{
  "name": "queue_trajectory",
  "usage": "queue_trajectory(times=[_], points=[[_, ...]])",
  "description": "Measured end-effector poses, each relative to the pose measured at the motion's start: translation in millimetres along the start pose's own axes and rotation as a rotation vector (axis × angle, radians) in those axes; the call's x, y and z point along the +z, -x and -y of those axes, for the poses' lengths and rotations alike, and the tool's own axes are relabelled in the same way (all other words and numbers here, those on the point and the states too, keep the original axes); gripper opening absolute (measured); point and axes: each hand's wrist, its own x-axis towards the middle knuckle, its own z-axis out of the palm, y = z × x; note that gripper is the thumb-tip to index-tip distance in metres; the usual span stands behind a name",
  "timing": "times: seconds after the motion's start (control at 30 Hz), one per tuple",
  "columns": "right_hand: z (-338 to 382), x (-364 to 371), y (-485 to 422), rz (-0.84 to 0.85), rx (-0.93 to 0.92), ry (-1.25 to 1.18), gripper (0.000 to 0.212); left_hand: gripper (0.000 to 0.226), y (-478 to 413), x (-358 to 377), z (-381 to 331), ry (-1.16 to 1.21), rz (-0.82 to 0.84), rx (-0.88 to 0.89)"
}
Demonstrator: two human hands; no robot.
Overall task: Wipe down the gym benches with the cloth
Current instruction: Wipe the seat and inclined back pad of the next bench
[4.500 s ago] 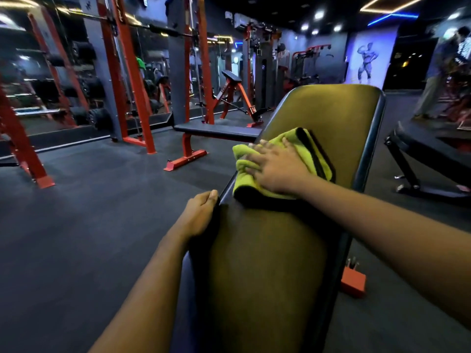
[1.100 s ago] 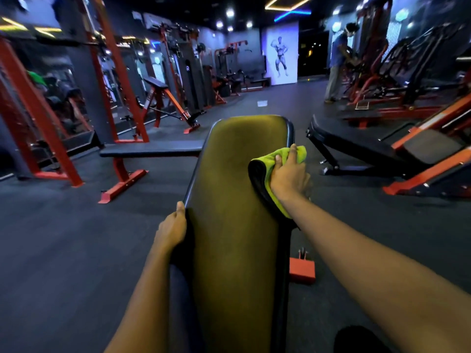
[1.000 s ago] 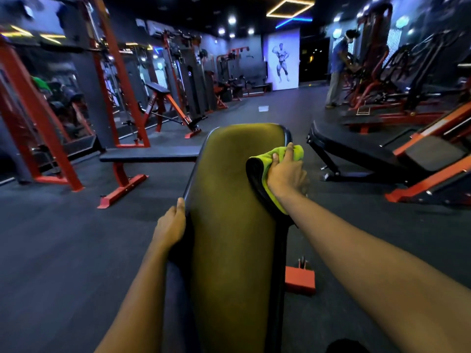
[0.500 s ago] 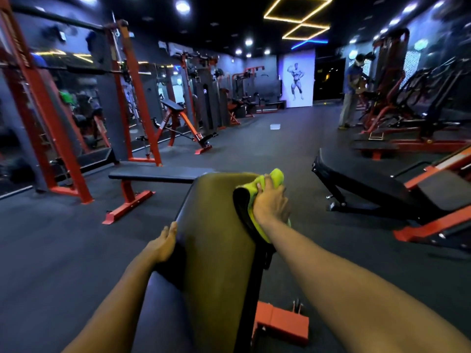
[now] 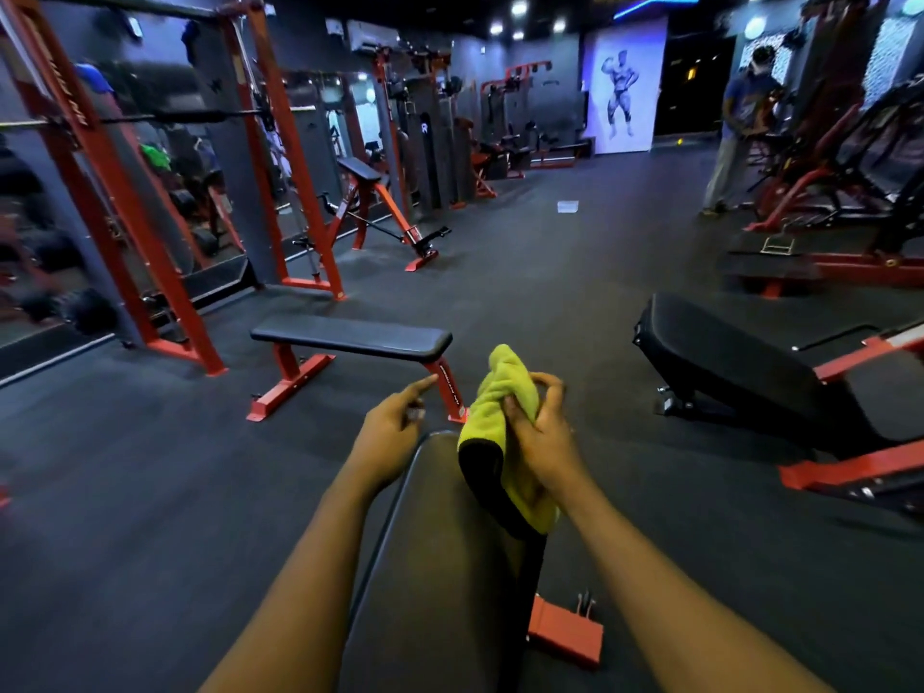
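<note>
Right hand [image 5: 537, 437]: fingers and thumb curled round the bunched cloth [image 5: 500, 387], which is yellow-green with a dark underside. The upper bunch sticks up past the fingertips. The lower fold hangs below the palm and overlaps the right edge of the near bench [image 5: 430, 517]. Cannot tell whether the fold rests on the pad or hangs just clear of it.

Left hand [image 5: 392, 425]: holds nothing. Index finger straight, pointing forward and up; other fingers loosely bent. Hand is raised just left of the pad's rounded far end, apart from the edge and apart from the cloth.

Near bench: the pad runs between the two forearms, its curved far rim directly below and between the hands. The right edge drops to a dark frame. A red foot [image 5: 565, 637] sits on the floor under the right forearm.

Surroundings:
- A flat bench [image 5: 350, 337] on red legs lies crosswise just beyond the left fingertip. Its nearest leg comes down between the two hands as seen.
- A reclined black bench [image 5: 725, 362] on a red frame is to the right of the right hand, with a strip of bare floor [image 5: 575, 292] between them.
- Ahead of both hands the floor opens into a wide lane running to the far wall.
- A red rack [image 5: 280, 167] stands well left of and ahead of the left hand.
- A person [image 5: 735, 142] stands far ahead on the right, beside machines.
</note>
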Motion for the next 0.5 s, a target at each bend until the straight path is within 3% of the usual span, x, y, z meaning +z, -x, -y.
queue_trajectory(times=[0.17,0.27,0.37,0.5], points=[[42.7,-12.7,12.1,0.447,-0.007,-0.369,0.024,0.067,9.2,-15.4,-48.2,0.225,0.109,0.042],[58.4,-23.6,29.3,0.591,0.020,-0.400,0.026,0.058,25.2,-28.0,-63.5,0.085,0.130,-0.020],[61.4,-36.7,45.4,0.655,0.150,-0.483,0.029,0.028,48.7,-34.9,-76.7,0.026,0.077,-0.013],[61.5,-48.5,65.7,0.626,0.296,-0.445,0.041,0.016,74.3,-34.8,-93.1,0.025,0.061,-0.023]])
